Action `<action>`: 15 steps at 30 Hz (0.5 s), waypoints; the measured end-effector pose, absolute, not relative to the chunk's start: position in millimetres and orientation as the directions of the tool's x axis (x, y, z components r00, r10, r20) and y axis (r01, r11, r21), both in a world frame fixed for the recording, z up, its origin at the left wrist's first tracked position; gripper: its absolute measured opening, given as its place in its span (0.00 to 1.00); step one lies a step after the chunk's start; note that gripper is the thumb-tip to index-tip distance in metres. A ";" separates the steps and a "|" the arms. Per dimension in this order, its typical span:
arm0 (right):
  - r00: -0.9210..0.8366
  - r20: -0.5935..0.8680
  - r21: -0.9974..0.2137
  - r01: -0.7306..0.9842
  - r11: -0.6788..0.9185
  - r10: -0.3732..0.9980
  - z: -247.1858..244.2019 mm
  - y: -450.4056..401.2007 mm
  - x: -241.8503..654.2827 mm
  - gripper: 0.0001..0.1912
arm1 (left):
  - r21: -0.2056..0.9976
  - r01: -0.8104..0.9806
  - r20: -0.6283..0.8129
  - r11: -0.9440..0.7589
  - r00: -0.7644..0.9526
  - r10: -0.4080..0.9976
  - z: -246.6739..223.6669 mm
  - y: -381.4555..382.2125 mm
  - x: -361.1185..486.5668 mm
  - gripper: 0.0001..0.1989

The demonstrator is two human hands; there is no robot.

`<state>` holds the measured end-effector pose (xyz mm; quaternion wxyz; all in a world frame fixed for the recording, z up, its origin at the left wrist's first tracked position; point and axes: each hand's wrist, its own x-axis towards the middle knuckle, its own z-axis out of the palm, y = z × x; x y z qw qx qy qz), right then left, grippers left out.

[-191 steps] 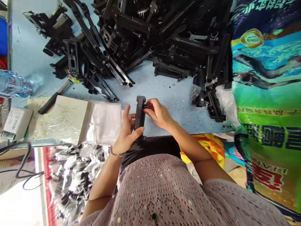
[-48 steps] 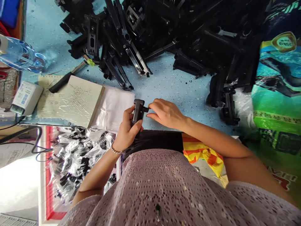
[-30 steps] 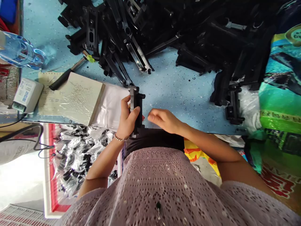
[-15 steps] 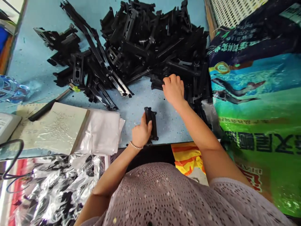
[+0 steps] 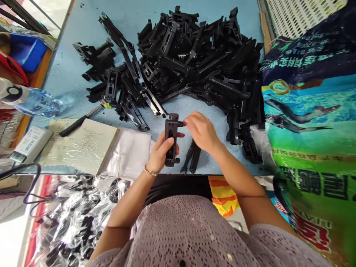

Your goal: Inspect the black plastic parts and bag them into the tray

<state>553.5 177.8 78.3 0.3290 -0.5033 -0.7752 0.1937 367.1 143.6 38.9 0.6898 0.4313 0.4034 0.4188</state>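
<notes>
Upright near the table's front edge, a black plastic clamp-like part (image 5: 171, 139) is gripped in my left hand (image 5: 161, 152), its thumb across the slotted face. My right hand (image 5: 203, 131) has its fingers pinched at the tip of a short black peg that sticks out from the part's upper right side. Below my right hand, a black two-legged piece (image 5: 191, 157) lies on the blue table (image 5: 214, 122). A large heap of similar black parts (image 5: 194, 63) spreads behind both hands.
On the left are a beige board (image 5: 94, 144), a black-handled tool (image 5: 73, 126), white plastic bags (image 5: 133, 152) and a clear bottle (image 5: 36, 102). A large printed sack (image 5: 308, 126) stands at the right, below a white perforated basket (image 5: 297, 18).
My left hand has raised and turned a black part. My right hand has come from the heap's edge to the part. A two-legged piece now shows on the table, and the view has shifted left.
</notes>
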 end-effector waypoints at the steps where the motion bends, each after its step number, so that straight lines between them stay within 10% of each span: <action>1: -0.280 0.355 -0.606 0.657 0.448 0.892 77.3 179.2 553.8 0.20 | 0.907 -0.258 -0.243 0.332 0.324 0.914 44.0 140.0 364.3 0.24; 15: -0.598 0.331 -0.474 0.564 0.676 0.730 41.7 129.3 532.1 0.25 | 0.799 -0.427 -0.406 0.423 0.136 0.904 49.4 147.5 359.6 0.23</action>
